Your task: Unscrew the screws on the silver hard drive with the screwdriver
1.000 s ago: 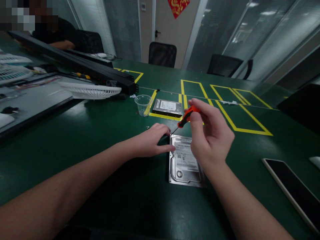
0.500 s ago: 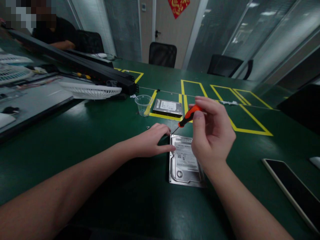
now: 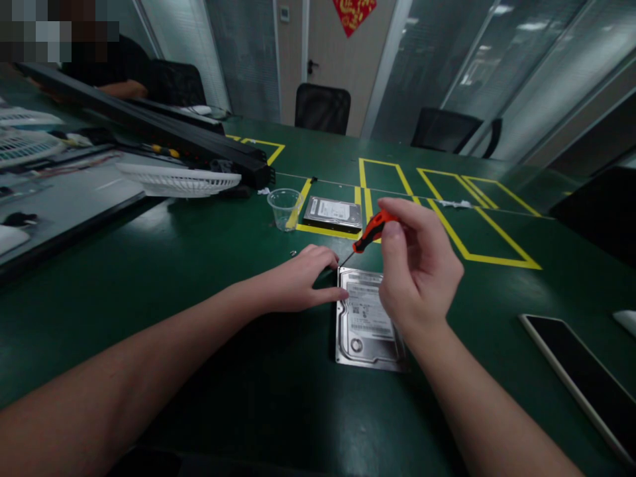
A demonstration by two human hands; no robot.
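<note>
A silver hard drive lies flat on the green table in front of me. My right hand pinches an orange-and-black screwdriver, its tip down at the drive's far left corner. My left hand rests on the table against the drive's left edge, fingers curled with the tips touching that corner. A small screw lies on the table just beyond my left hand.
A second hard drive and a clear plastic cup sit further back by yellow tape squares. A white fan grille and a long black bar lie at left. A dark tablet is at right. Another person sits far left.
My right hand's fingers have shifted slightly on the screwdriver handle, turning it. The left hand and the drive have stayed put.
</note>
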